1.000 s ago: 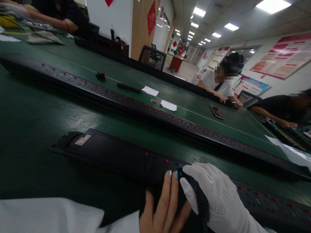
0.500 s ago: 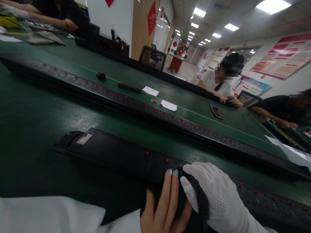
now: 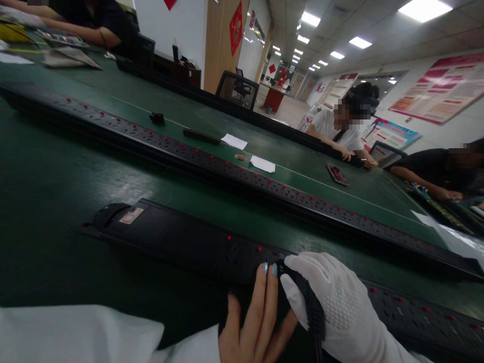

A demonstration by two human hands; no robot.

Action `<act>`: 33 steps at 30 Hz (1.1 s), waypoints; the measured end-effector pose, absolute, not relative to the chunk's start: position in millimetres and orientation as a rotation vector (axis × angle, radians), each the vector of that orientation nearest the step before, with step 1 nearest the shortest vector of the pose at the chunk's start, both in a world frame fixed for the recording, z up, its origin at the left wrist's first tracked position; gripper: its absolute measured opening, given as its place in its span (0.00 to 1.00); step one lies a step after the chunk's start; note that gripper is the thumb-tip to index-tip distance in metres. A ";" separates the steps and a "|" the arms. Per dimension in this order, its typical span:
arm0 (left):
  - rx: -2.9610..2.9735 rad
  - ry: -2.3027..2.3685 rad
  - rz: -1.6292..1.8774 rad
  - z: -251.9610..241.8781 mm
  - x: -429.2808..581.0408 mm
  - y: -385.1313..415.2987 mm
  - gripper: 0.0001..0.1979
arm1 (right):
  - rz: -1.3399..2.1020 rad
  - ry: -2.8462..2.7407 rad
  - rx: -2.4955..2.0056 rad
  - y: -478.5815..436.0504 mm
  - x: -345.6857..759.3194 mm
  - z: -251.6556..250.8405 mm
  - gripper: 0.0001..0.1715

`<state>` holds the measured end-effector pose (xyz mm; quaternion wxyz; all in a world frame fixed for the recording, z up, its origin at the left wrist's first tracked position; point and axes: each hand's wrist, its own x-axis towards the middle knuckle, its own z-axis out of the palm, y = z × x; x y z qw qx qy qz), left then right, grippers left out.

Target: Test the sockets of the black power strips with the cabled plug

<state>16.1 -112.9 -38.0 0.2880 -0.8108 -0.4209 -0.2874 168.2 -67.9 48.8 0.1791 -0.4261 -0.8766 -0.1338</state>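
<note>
A long black power strip with red lights along its sockets lies across the table in front of me. Bare, with fingers stretched out, my left hand rests its fingertips on the strip's near side. My right hand, in a white dotted glove, grips a black plug with a ribbed cable end. The plug's front sits at a socket beside my left fingertips; its prongs are hidden. A white label with a red border is stuck near the strip's left end.
A second long power strip runs parallel beyond the first. Farther back lie a small black part, a dark bar, paper slips and a phone. Other people work at the far side and at the left.
</note>
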 end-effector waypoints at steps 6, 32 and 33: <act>-2.151 -1.145 -0.747 -37.8 17.9 -112.8 0.23 | -0.420 -2.461 -1.182 -68.6 170.7 47.4 0.12; -2.135 -1.175 -0.771 -39.1 21.6 -112.7 0.21 | -0.462 -2.460 -1.174 -67.6 168.2 50.7 0.12; -2.132 -1.170 -0.765 -39.3 21.6 -112.7 0.21 | -0.468 -2.464 -1.172 -67.7 169.0 49.9 0.12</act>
